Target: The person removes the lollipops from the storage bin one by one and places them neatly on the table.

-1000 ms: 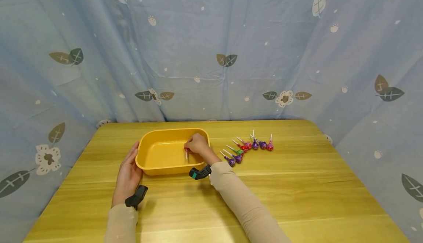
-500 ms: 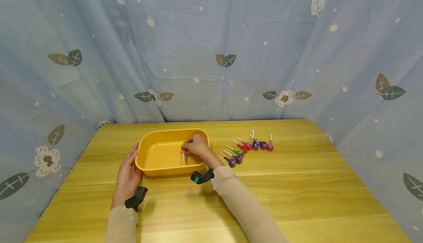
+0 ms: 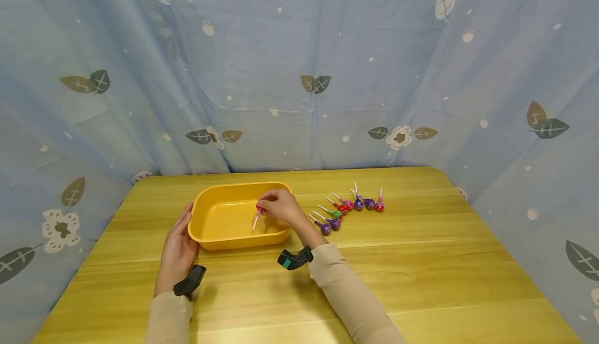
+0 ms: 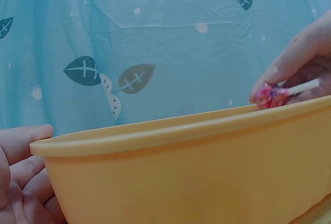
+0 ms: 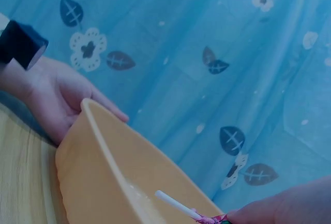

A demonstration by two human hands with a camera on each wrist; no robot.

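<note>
My right hand (image 3: 284, 207) is over the right part of a yellow plastic basin (image 3: 234, 243), pinching a lollipop (image 3: 259, 212) by its pink-wrapped head. The white stick points down toward the basin's front left. Seen from the left wrist, the lollipop (image 4: 271, 96) shows just above the rim. In the right wrist view its white stick (image 5: 177, 204) angles out over the basin. My left hand (image 3: 179, 245) rests against the outside of the basin's left end with extended fingers; the left wrist view shows a fingertip right at the rim.
To the right of the basin, several wrapped lollipops lie in a loose row on the wooden table (image 3: 421, 261): purple ones (image 3: 325, 228), a green one (image 3: 336, 213), red and pink ones. A blue patterned curtain (image 3: 290, 74) hangs behind the table.
My right hand has kept hold of the lollipop while its stick swings from nearly straight down toward the left. The right wrist has shifted slightly right. The left hand stays at the basin.
</note>
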